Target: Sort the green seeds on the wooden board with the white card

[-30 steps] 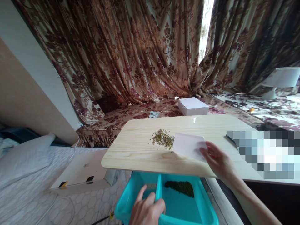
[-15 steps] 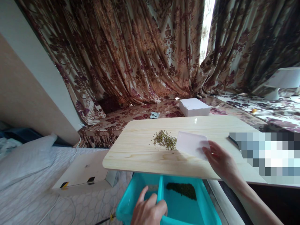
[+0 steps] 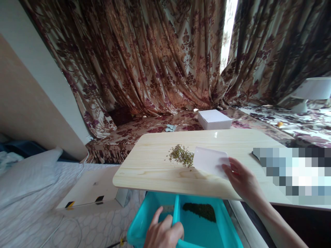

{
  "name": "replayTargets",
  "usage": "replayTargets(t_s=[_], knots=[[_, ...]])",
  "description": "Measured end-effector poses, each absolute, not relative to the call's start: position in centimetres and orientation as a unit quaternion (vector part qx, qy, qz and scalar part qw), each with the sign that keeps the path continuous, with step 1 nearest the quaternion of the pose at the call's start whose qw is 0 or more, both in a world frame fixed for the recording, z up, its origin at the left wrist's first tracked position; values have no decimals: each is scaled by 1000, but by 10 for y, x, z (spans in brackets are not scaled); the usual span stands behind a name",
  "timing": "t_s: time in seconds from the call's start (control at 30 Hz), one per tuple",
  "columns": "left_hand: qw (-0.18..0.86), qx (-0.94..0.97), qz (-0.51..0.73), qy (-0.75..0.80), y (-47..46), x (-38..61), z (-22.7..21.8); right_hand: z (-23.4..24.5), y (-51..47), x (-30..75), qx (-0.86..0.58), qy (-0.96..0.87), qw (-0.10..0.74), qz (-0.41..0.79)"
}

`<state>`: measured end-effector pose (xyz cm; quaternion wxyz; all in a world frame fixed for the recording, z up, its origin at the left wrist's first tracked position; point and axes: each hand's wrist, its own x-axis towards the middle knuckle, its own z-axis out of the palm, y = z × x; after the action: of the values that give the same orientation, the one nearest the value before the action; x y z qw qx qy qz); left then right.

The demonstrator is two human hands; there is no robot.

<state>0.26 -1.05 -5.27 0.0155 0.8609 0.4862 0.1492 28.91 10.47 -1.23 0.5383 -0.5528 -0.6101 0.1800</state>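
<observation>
A small heap of green-yellow beans (image 3: 181, 155) lies on a pale wooden tabletop (image 3: 155, 168). My right hand (image 3: 243, 181) grips a white plastic scraper card (image 3: 210, 161) whose left edge stands just right of the heap. Below the table's front edge, my left hand (image 3: 162, 232) is closed on the near rim and divider of a turquoise two-part tray (image 3: 144, 217). A patch of dark green beans (image 3: 199, 210) sits in the tray's right compartment. A few pale grains lie in the left one.
A white box (image 3: 214, 119) sits on the floral-covered ledge behind the table. Heavy patterned curtains (image 3: 155, 58) hang behind it. A flat white carton (image 3: 90, 189) and a pillow (image 3: 26, 175) lie on the bed at left. A blurred-out patch covers the table's right end.
The scraper card shifted slightly right away from the heap and then came back toward it. My left hand stayed on the tray.
</observation>
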Motion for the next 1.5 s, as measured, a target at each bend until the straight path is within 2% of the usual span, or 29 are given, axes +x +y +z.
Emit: replayTargets(t_s=[0.2, 0.77, 1.5], knots=[[36, 863, 153, 481, -11, 2, -51, -5, 98, 283, -544, -590, 551, 229], [97, 830, 145, 529, -17, 9, -38, -7, 96, 287, -537, -577, 554, 269], [98, 809, 157, 558, -23, -1, -31, -4, 106, 285, -562, -538, 549, 305]])
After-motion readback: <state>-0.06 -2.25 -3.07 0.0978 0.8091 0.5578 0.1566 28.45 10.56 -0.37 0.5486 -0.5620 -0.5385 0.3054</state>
